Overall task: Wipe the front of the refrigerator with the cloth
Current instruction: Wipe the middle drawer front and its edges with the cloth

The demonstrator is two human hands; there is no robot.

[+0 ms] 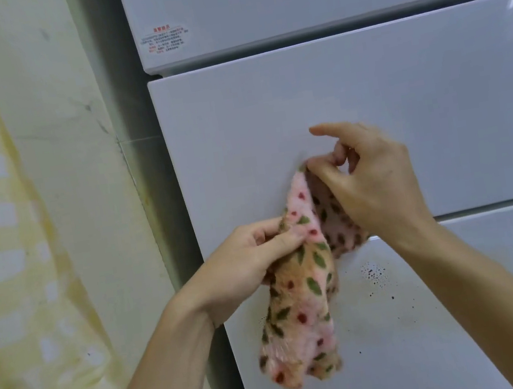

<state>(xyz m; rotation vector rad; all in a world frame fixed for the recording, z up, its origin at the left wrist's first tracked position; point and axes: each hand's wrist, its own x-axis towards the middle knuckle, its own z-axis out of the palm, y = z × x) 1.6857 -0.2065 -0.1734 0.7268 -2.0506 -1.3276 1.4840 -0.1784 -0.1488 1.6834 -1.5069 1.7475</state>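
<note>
Pinching the cloth (pixel 299 291) with both hands — left hand (pixel 258 260) at its side edge, right hand (pixel 370 184) at the top corner — I hold it hanging lengthwise before the fridge (pixel 366 94), dark specks (pixel 375 273) just right of it.

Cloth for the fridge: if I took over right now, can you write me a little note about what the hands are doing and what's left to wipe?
Left hand: grips the cloth at its middle, thumb on top.
Right hand: pinches the cloth's top corner, index finger stretched out.
Cloth: hangs between both hands in front of the refrigerator, over the gap between the middle and lower doors, not spread flat for wiping.
Done: the middle door looks clean; how much was wiped cannot be told.
Left: dark specks on the lower door, just right of the cloth, need wiping.
</note>
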